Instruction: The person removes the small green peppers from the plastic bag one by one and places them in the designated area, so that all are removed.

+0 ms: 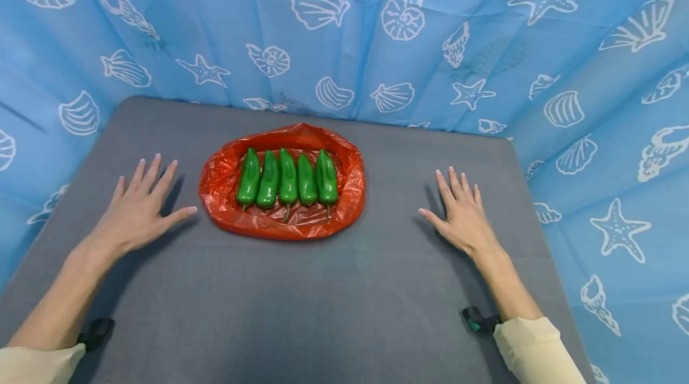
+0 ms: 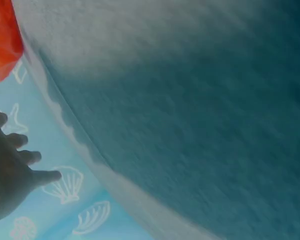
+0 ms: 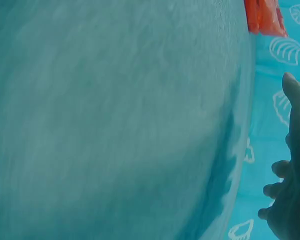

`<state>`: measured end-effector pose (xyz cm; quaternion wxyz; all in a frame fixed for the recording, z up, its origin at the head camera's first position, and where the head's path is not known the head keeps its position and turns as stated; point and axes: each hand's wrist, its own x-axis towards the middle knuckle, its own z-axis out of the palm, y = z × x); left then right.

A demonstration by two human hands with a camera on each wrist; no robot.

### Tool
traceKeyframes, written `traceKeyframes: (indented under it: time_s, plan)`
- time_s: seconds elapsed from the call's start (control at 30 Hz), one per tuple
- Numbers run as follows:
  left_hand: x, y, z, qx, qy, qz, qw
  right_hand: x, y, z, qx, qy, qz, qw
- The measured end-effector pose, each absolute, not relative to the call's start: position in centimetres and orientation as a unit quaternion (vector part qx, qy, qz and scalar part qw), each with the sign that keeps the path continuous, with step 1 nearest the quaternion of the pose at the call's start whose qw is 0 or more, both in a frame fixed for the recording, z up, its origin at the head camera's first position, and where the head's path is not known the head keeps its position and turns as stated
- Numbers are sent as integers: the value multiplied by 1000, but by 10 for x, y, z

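Observation:
Several green peppers point(image 1: 287, 177) lie side by side in a row, most with stems pointing toward me, inside an opened red plastic bag point(image 1: 220, 216). The bag's rim is rolled outward around them. Left of the bag, my left hand point(image 1: 141, 210) is spread palm down, its thumb nearest the bag but apart from it. My right hand point(image 1: 460, 216) is held flat with fingers spread, well to the right of the bag. Both hands hold nothing. In each wrist view a bit of the red bag shows at a top corner, beyond the hand.
A grey table point(image 1: 334, 312) lies under everything. Blue curtains point(image 1: 355, 31) with white shells and starfish hang behind it and along both sides. Dark bands with small devices point(image 1: 479, 319) sit at the wrists, by the pale sleeves point(image 1: 538, 351).

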<state>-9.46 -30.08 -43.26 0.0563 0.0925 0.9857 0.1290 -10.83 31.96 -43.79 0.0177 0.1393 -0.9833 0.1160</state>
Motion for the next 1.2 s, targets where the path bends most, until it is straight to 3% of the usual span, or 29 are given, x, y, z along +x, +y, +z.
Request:
traceKeyframes:
  time_s: [0.3,0.83,1.2]
  plan:
    - [-101,-285,-430,136,972,181,63,-116,288,-439,180,-969,163,46]
    - [-111,-267,-425,140,957,241,81,-129,247,-441,276,-924,236,120]
    - [-119,-262,-427,156,944,280,84,-138,217,-441,291,-901,297,123]
